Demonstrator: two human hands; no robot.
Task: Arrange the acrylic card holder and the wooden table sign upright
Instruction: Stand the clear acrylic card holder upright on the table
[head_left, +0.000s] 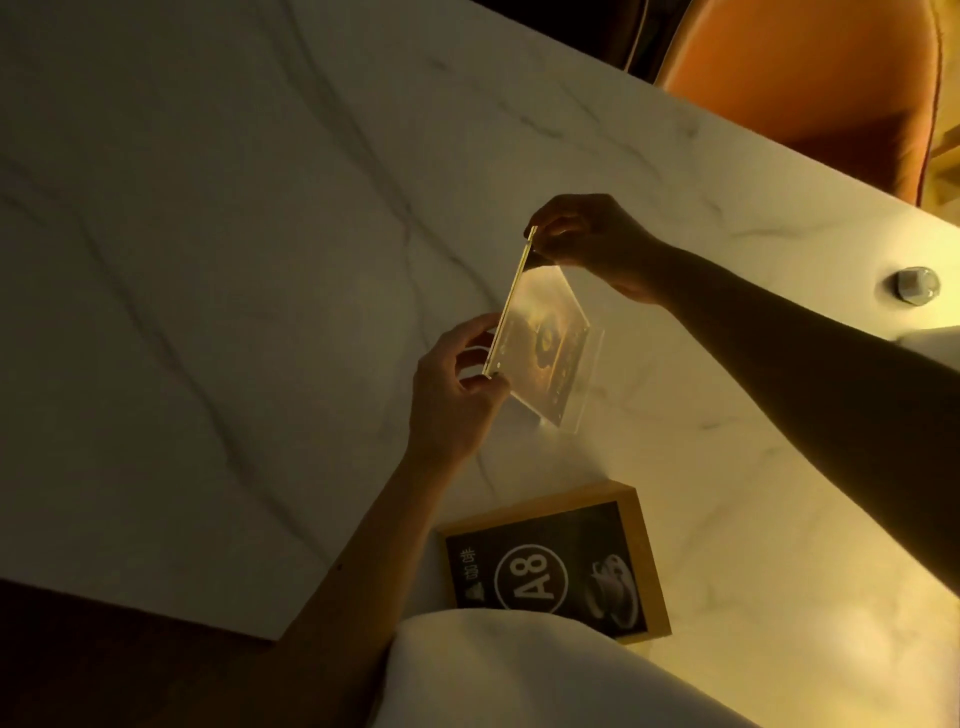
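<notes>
The clear acrylic card holder (553, 345) stands on edge on the white marble table (234, 260), with a card showing through it. My left hand (454, 389) pinches its near top corner. My right hand (592, 241) pinches its far top corner. Both hands grip the same top edge. The wooden table sign (558, 564) lies flat on the table nearer to me, face up, with a black panel reading "A8" and a coffee cup drawing. My white clothing hides its lower edge.
An orange chair (810, 83) stands beyond the far table edge. A small round glass object (917, 285) sits at the right edge of the table. The table's near-left corner (270, 636) ends over dark floor.
</notes>
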